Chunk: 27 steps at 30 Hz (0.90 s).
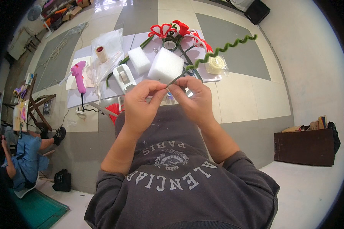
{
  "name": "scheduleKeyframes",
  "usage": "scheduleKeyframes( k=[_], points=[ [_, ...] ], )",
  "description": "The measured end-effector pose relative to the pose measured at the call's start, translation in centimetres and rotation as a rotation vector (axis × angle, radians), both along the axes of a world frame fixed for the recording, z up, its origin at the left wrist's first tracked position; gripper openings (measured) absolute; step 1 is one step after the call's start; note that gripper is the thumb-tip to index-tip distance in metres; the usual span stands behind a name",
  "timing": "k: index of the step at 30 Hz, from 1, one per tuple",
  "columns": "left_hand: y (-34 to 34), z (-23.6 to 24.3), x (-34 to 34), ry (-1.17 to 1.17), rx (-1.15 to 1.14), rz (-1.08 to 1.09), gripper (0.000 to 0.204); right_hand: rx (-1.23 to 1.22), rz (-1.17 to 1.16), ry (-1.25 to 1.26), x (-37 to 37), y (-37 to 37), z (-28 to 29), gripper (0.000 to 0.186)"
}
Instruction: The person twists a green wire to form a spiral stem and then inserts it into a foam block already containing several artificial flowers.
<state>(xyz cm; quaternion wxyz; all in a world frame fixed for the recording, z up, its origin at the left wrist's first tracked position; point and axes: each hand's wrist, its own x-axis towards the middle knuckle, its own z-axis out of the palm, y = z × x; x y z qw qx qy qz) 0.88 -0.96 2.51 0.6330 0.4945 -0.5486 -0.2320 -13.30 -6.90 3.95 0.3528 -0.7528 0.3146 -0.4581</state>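
Observation:
My left hand [145, 103] and my right hand [191, 101] meet over my lap, both pinching a thin green stem [174, 80]. Its upper part is a wavy green fuzzy wire [225, 49] reaching up to the right. Just beyond my hands on the table sit two white foam blocks [165, 63] and a white tape dispenser [123, 77]. Red and white fuzzy flowers [161, 31] with green stems stand behind the blocks.
The table [76, 102] also holds a pink glue gun [79, 76], a tan roll [101, 54], clear bags and a cream tape roll [216, 65]. Red wires [111, 111] lie below its edge. A seated person [23, 160] is at left, a brown box [302, 149] at right.

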Motion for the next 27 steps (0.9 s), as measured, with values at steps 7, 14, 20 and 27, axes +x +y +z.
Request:
scheduleKeyframes(
  k=[7,14,20,27],
  points=[
    [-0.4,0.1,-1.0,-0.260,-0.151,0.280,0.009,0.184,0.096,-0.044,-0.2,0.3,0.7,0.019],
    [-0.4,0.1,-1.0,-0.301,-0.178,0.297,0.006,0.334,0.132,-0.064,-0.6,0.1,0.8,0.018],
    [-0.1,-0.2,-1.3,-0.261,-0.147,0.276,0.005,0.354,0.135,-0.154,0.1,0.3,0.3,0.015],
    [-0.2,-0.4,-1.6,-0.245,-0.124,0.386,0.005,-0.207,-0.036,-0.050,1.0,0.9,-0.2,0.012]
  ],
)
